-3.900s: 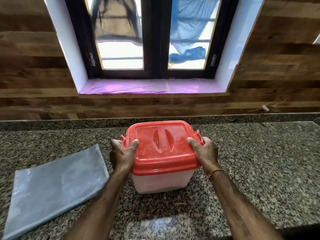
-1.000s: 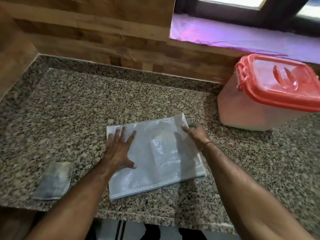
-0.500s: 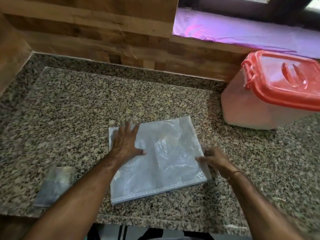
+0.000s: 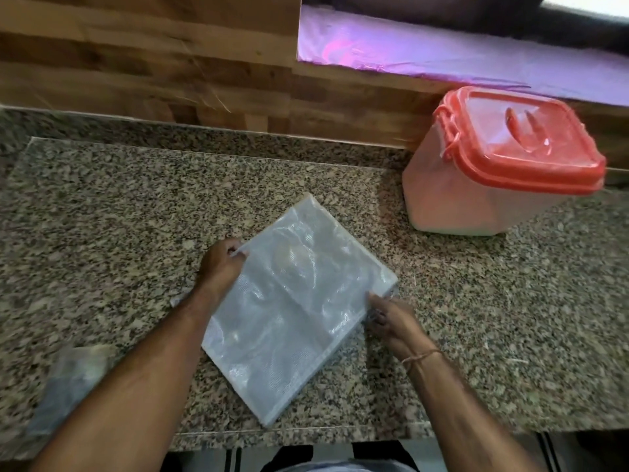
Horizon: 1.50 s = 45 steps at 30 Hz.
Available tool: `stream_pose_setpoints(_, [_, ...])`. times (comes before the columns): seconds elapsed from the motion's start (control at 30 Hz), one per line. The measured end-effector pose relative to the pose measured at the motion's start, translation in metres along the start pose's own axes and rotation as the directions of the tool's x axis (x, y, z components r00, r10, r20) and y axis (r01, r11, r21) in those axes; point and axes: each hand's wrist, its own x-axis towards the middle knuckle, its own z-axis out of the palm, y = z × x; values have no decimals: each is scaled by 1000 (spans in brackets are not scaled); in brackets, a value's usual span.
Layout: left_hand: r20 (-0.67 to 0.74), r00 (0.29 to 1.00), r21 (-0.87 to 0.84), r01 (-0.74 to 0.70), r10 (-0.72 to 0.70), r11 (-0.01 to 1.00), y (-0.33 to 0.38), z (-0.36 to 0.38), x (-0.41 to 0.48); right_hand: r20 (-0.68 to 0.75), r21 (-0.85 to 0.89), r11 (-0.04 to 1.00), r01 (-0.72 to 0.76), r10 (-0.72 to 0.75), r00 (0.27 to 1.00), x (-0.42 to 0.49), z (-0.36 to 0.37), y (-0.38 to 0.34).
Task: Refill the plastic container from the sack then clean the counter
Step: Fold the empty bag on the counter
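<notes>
L hand (image 4: 223, 265) curled, gripping sack (image 4: 292, 301) at its left edge; R hand (image 4: 391, 323) pinches its right corner. Sack lies flat on surface (image 4: 136, 206) btwn the 2 hands. Beyond R hand, well apart: plastic container (image 4: 452, 202), red lid (image 4: 517, 144) on.

Sack (image 4: 292, 308): flat, translucent grey-white woven plastic. It lies turned diagonally on the speckled granite counter (image 4: 136, 206), one corner near the counter's front edge.

Plastic container (image 4: 476, 199): translucent body with red lid (image 4: 520, 144) on. It stands upright at the counter's back.
</notes>
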Motion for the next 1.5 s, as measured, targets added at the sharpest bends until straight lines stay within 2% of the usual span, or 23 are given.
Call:
stream_pose_setpoints(0.1, [0, 999, -91, 54, -54, 994, -8, 0, 0, 50, -40, 999, 20, -18, 999, -1, 29, 7])
stream_pose_setpoints(0.23, [14, 992, -143, 128, -127, 981, -18, 0, -13, 22, -229, 970, 84, -81, 996, 1, 43, 7])
stream_pose_setpoints(0.4, [-77, 989, -80, 119, -126, 990, -20, -4, -28, 118, -482, 848, 220, -187, 975, -5, 34, -3])
stream_pose_setpoints(0.5, [7, 989, -72, 150, -150, 986, -30, -11, -23, 129, -554, 794, 249, -214, 968, -1, 18, -10])
stream_pose_setpoints(0.67, [187, 948, -233, 296, -256, 926, -26, -25, -28, 117, -385, 908, 164, -129, 985, -11, 3, -36])
stream_pose_setpoints(0.73, [242, 934, -341, 337, -264, 878, -10, -31, -35, 148, -252, 951, 181, -147, 978, -15, 4, -51])
stream_pose_setpoints(0.83, [276, 947, -495, 288, -166, 820, 20, -49, -38, 170, -96, 960, 264, -246, 954, -23, 14, -82])
stream_pose_setpoints(0.93, [199, 976, -569, 189, -89, 801, 51, -67, -41, 179, -5, 943, 333, -326, 928, -34, 26, -113])
stream_pose_setpoints(1.03, [102, 993, -529, 101, -55, 842, 63, -76, -47, 237, 70, 932, 355, -361, 902, -40, 32, -123])
stream_pose_setpoints(1.1, [81, 995, -492, 87, -54, 866, 55, -79, -57, 252, 29, 935, 354, -349, 903, -38, 27, -116])
stream_pose_setpoints(1.23, [92, 992, -371, 118, -90, 921, 11, -65, -89, 300, -190, 936, 295, -231, 926, -22, 7, -77])
stream_pose_setpoints(1.37, [125, 967, -224, 246, -223, 943, -41, -38, -112, 304, -511, 799, 318, -178, 936, -9, -10, -31])
stream_pose_setpoints(1.5, [3, 989, -89, 149, -149, 985, -57, -26, -122, 294, -642, 685, 343, -194, 936, -6, -15, -12])
